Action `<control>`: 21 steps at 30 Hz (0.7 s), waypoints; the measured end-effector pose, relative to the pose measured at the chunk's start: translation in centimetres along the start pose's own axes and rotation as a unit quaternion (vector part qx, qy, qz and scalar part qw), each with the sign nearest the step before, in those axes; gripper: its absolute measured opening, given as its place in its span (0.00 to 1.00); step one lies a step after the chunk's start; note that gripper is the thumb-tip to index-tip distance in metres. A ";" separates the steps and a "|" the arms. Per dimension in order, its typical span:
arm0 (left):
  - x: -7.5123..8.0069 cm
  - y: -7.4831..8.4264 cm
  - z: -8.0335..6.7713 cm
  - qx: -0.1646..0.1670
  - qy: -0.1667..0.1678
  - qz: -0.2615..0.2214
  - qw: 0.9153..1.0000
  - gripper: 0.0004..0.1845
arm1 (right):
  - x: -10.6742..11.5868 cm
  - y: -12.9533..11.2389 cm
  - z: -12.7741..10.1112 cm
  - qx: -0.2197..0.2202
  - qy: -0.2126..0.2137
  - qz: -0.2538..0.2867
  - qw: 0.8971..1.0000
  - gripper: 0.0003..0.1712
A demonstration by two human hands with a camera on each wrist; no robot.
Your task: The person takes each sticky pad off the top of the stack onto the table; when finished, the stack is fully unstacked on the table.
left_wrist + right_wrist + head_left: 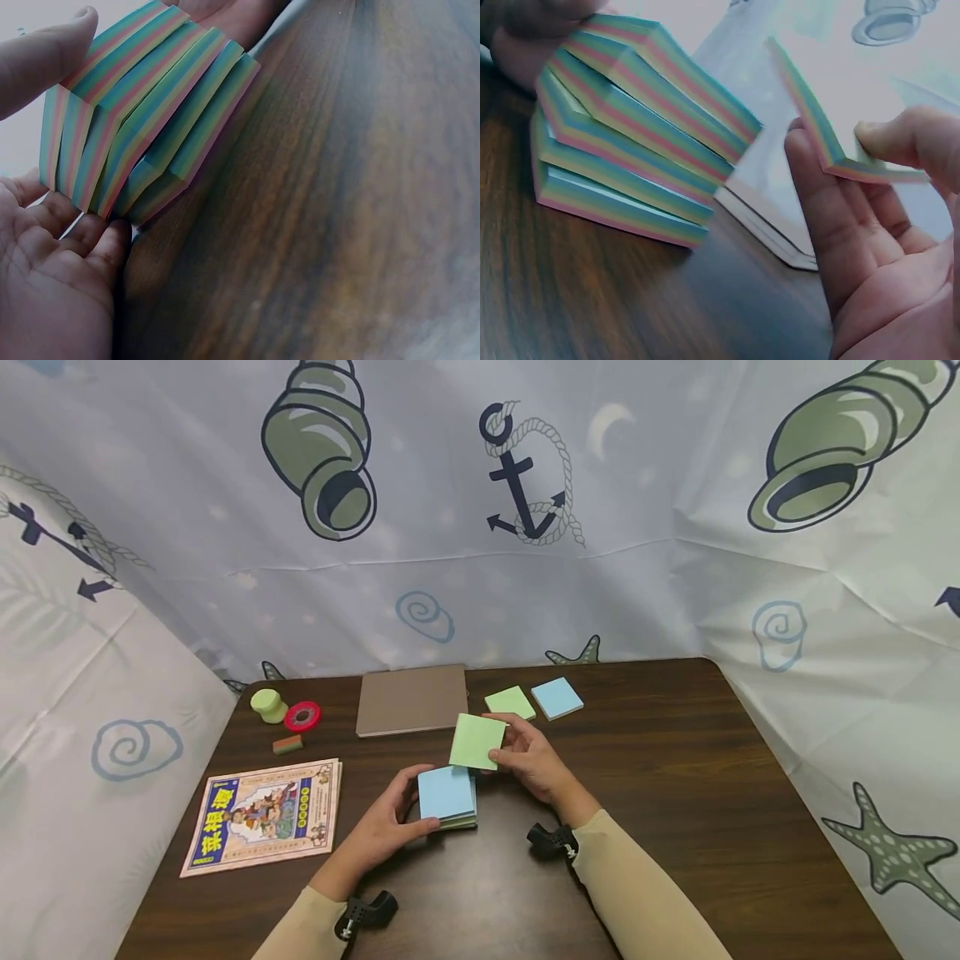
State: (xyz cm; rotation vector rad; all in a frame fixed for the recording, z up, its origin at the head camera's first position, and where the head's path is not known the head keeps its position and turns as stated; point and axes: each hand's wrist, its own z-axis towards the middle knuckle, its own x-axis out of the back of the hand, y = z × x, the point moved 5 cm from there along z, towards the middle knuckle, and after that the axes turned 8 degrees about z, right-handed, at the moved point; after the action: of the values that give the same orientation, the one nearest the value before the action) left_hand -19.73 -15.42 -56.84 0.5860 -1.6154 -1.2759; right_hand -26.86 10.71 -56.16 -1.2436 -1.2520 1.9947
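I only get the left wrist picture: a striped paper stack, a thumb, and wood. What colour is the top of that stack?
Observer: The stack has a blue top sheet, and the left hand holds it on the table.
Operator: Is the other hand doing anything?
Observer: The right hand pinches a thin pad with a green face, lifted beside the stack.
Operator: Anything else on the table?
Observer: A green pad and a blue pad lie farther back, and a booklet lies to the left.

Thin pad (832,142) between right-hand fingers (817,202)
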 end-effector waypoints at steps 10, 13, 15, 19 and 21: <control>0.0 -0.2 -0.1 -0.016 -0.003 -0.003 1.000 0.48 | 4.1 -2.4 -2.0 0.062 0.093 0.021 0.994 0.29; 0.0 -0.2 0.0 -0.022 -0.005 -0.006 1.000 0.48 | 5.5 -3.4 -2.8 0.086 0.117 0.021 0.989 0.25; 0.0 -0.2 0.0 -0.028 -0.006 -0.008 1.000 0.48 | 6.4 -4.0 -3.4 0.103 0.132 0.021 0.986 0.24; -0.1 -0.3 0.1 -0.044 -0.009 -0.010 0.999 0.48 | 8.6 -5.5 -4.2 0.150 0.182 0.003 0.972 0.24; -0.2 -0.3 0.0 -0.050 -0.009 -0.009 0.999 0.48 | 9.9 -6.4 -4.5 0.178 0.216 -0.015 0.960 0.24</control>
State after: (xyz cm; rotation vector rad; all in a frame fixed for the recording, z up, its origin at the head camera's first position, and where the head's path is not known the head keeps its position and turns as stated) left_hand -19.76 -15.39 -57.20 0.5292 -1.5553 -1.3703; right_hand -28.06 23.31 -55.69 -1.3654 -0.6636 1.7018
